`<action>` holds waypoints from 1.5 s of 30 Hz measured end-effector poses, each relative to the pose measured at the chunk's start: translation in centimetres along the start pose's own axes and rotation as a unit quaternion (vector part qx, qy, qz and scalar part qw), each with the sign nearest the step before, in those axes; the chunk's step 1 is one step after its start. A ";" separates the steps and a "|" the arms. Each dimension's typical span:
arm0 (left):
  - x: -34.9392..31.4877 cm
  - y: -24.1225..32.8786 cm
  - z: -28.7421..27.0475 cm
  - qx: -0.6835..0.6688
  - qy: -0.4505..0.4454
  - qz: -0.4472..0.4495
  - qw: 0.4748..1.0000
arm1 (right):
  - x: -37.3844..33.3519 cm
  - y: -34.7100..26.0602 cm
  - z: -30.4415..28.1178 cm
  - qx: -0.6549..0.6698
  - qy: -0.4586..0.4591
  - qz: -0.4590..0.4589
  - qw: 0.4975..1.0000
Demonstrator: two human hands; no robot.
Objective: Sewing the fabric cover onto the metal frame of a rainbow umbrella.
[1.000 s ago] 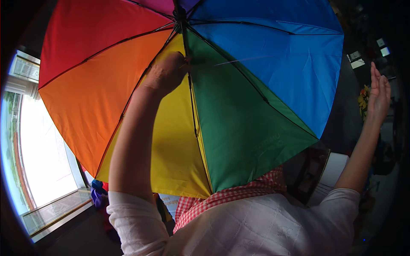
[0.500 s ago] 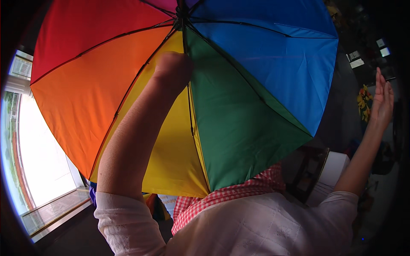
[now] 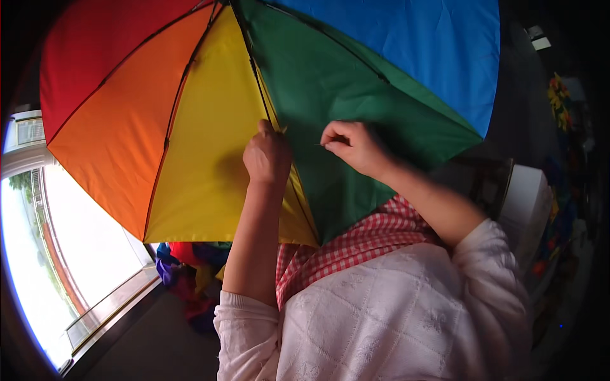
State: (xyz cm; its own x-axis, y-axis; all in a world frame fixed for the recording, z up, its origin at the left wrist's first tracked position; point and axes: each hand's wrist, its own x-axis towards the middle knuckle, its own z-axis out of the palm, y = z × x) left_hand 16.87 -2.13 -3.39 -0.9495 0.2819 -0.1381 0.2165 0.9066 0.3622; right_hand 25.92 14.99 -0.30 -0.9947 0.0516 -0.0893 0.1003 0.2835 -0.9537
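Observation:
An open umbrella (image 3: pixel 216 140) with red, orange, yellow, green and blue panels fills the upper view, its inner side and dark ribs toward me. My left hand (image 3: pixel 267 155) is closed around a dark rib (image 3: pixel 259 82) and the seam cloth where the yellow and green panels meet. To its right, in front of the green panel, my right hand (image 3: pixel 356 146) is closed in a pinch. A thin, needle-like sliver (image 3: pixel 318 145) sticks out from its fingertips toward the left hand. Any thread on it is too fine to make out.
A red-and-white checked cloth (image 3: pixel 356 254) lies across my lap under the umbrella's lower edge. Crumpled multicoloured fabric (image 3: pixel 194 270) lies below at the left, near a bright window or doorway (image 3: pixel 89 235). A white box-like object (image 3: pixel 524 197) stands at the right.
My left hand has slid from near the hub down to mid-rib. My right hand, stretched out far right before, has come in beside it. The umbrella has shifted upward, taking its hub out of view.

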 end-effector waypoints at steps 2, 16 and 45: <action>-0.5 -0.6 0.1 -0.008 0.023 -0.005 1.000 | 0.2 0.7 1.4 -0.116 -0.002 -0.094 0.989; -3.5 -2.8 -2.3 -0.674 -0.143 -0.182 0.701 | 4.0 1.1 3.5 -0.180 0.063 -0.128 0.973; -3.5 -2.3 -1.1 -0.677 -0.054 -0.150 0.718 | 5.1 0.4 5.0 -0.161 0.008 -0.216 0.963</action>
State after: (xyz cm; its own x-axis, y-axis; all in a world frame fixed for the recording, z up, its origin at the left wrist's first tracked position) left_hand 19.50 -5.51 -2.71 -0.8682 0.2261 -0.4417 -0.4835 -0.1853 0.8555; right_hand 20.76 10.56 -2.60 -0.9448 -0.1243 0.3033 -0.3187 0.5645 -0.7614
